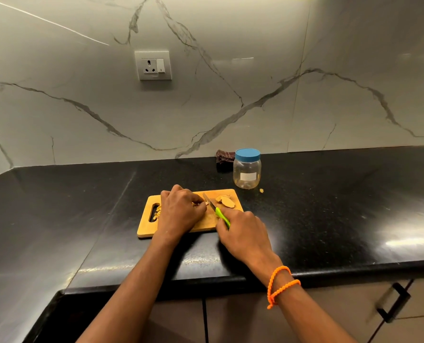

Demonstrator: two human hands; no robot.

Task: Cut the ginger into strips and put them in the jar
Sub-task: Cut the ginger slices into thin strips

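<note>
left hand [181, 209]: pinning a small ginger piece [199, 203] on the cutting board [146, 226]
right hand [243, 229]: closed on the knife [217, 211], blade just right of left fingertips, pointing away
ginger slices [227, 201]: right of blade, nearer right hand
jar [247, 168]: lidded, on the worktop [329, 194] beyond board's right corner

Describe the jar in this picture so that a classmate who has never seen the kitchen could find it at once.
Start at the black countertop and find the wooden cutting board. Just past its far right corner stands the jar, in front of a dark checked cloth. It is the only clear container there, with a blue lid still on and a pale label.
</note>
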